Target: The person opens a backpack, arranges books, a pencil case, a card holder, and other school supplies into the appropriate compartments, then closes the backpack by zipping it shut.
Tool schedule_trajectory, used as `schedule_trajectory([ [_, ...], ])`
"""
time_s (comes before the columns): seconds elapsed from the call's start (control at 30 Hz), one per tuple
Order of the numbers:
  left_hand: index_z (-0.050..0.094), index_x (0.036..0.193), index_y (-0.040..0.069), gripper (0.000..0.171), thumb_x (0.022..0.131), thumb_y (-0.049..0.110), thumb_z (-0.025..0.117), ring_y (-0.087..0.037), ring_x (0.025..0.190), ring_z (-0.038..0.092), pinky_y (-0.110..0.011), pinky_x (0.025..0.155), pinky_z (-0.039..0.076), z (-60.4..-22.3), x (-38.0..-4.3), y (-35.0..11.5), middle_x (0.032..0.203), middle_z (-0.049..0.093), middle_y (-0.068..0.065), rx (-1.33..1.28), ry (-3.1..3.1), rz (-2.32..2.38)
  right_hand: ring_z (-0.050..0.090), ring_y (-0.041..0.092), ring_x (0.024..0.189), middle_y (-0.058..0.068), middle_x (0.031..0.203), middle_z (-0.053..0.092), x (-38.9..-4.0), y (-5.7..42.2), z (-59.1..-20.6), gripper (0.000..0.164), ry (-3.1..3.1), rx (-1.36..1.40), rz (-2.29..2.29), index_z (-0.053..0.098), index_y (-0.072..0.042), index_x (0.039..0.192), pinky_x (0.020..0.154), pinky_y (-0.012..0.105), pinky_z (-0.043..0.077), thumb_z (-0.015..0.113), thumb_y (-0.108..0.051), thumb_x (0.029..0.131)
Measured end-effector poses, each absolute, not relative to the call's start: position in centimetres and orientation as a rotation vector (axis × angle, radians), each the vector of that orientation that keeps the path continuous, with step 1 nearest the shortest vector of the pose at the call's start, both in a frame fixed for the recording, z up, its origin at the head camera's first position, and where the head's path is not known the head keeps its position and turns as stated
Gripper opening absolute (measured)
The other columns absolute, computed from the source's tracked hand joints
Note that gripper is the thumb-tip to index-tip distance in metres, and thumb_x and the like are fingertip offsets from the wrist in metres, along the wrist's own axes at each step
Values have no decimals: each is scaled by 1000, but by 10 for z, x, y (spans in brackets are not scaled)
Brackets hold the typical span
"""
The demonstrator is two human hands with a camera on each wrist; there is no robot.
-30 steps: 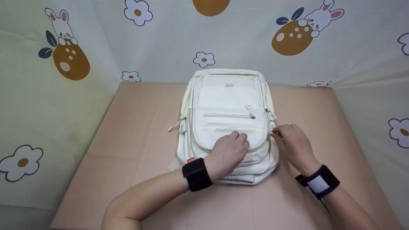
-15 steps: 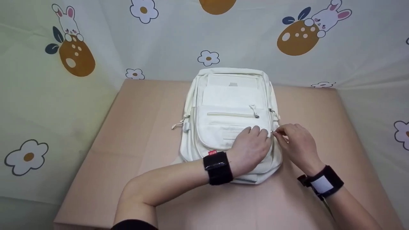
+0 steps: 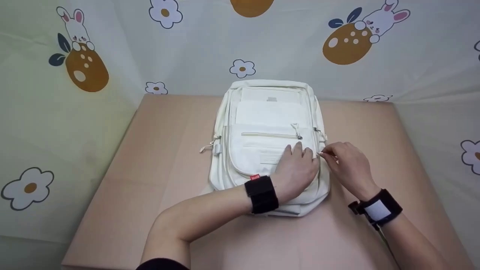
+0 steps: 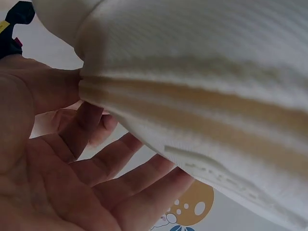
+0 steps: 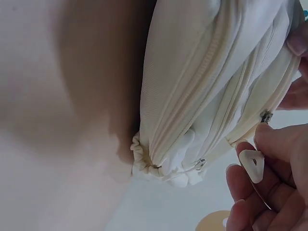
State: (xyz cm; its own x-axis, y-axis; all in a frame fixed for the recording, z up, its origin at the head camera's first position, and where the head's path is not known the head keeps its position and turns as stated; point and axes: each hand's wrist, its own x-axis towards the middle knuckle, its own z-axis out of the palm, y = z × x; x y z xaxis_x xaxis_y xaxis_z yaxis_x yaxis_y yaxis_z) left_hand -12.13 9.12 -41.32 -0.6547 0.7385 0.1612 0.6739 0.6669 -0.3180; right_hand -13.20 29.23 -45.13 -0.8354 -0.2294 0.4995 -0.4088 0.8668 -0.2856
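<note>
A cream-white backpack [image 3: 272,112] lies front side up, its top away from me. My left hand [image 3: 298,170] is over the lower right of its front pocket. In the left wrist view, the thumb and index finger of that hand pinch the pocket's zipped edge [image 4: 144,98], and the other fingers lie spread against the fabric. At the bag's right side, my right hand [image 3: 350,168] pinches a zipper pull between thumb and forefinger. The right wrist view shows the pull's cream loop [image 5: 252,164] and the metal slider [image 5: 266,116] on the zipper track.
The bag lies on a tan tabletop [image 3: 161,150] with a pale patterned cloth backdrop [image 3: 202,45] around it. Another zipper pull [image 3: 296,131] lies on the front. A cord [image 3: 207,147] sticks out at the left side. A small red tag [image 3: 255,177] shows near the left wristband.
My left hand has shifted right from the pocket's lower middle to its right edge, close to the right hand. My right hand stays at almost the same spot on the zipper.
</note>
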Motion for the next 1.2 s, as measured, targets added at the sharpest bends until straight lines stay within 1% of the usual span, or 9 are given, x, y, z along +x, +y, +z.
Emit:
schedule_trajectory([
  [0.17, 64, 134, 17, 37, 99, 28, 60, -34, 127, 56, -49, 100, 50, -414, -120, 90, 127, 64, -12, -1145, -2618, 303, 60, 26, 79, 8, 90, 70, -150, 294, -451, 13, -2611, 436, 537, 71, -5, 100, 66, 43, 46, 78, -10, 90],
  [0.33, 66, 129, 16, 33, 99, 28, 60, -34, 128, 56, -49, 101, 49, -415, -119, 90, 128, 64, -12, -1156, -2630, 297, 61, 29, 81, 10, 91, 71, -171, 294, -451, 11, -2633, 401, 551, 72, -4, 101, 68, 45, 47, 75, -11, 94],
  [0.5, 66, 127, 16, 32, 98, 28, 62, -35, 130, 54, -50, 103, 48, -416, -118, 90, 130, 62, -13, -1170, -2653, 298, 61, 30, 81, 12, 92, 71, -187, 291, -452, 13, -2660, 361, 554, 72, -2, 104, 69, 46, 47, 73, -12, 95],
  [0.77, 63, 129, 15, 34, 98, 29, 62, -36, 133, 51, -51, 105, 46, -420, -119, 87, 135, 60, -13, -1182, -2655, 312, 61, 33, 82, 14, 93, 71, -195, 286, -455, 14, -2701, 340, 551, 72, -2, 106, 73, 49, 47, 71, -13, 97],
  [0.87, 63, 126, 14, 31, 98, 28, 61, -34, 134, 51, -48, 106, 46, -420, -120, 83, 137, 59, -12, -1188, -2620, 311, 62, 34, 86, 15, 97, 72, -195, 288, -458, 14, -2688, 366, 549, 72, -2, 108, 75, 50, 47, 69, -12, 98],
  [0.93, 63, 122, 14, 30, 98, 32, 62, -32, 134, 52, -45, 106, 46, -418, -120, 79, 137, 59, -10, -1200, -2600, 281, 62, 35, 90, 15, 100, 72, -195, 291, -460, 14, -2663, 393, 534, 73, -3, 109, 79, 51, 48, 69, -10, 98],
  [1.0, 64, 121, 14, 34, 98, 40, 63, -32, 136, 50, -44, 109, 43, -416, -120, 73, 140, 58, -10, -1219, -2597, 232, 63, 36, 95, 15, 103, 72, -193, 293, -463, 14, -2629, 419, 510, 74, -4, 109, 83, 53, 49, 69, -7, 97],
  [1.1, 63, 119, 14, 43, 99, 52, 60, -33, 141, 45, -45, 115, 36, -412, -120, 57, 148, 53, -11, -1234, -2621, 126, 62, 39, 103, 17, 108, 71, -190, 298, -466, 17, -2582, 446, 476, 74, -3, 111, 88, 55, 49, 68, -2, 95],
  [1.2, 60, 130, 13, 53, 100, 57, 56, -35, 148, 33, -51, 121, 24, -407, -126, 34, 158, 41, -15, -1197, -2677, 15, 60, 41, 110, 19, 116, 69, -186, 305, -467, 21, -2557, 459, 463, 73, -2, 114, 92, 58, 47, 69, -2, 94],
])
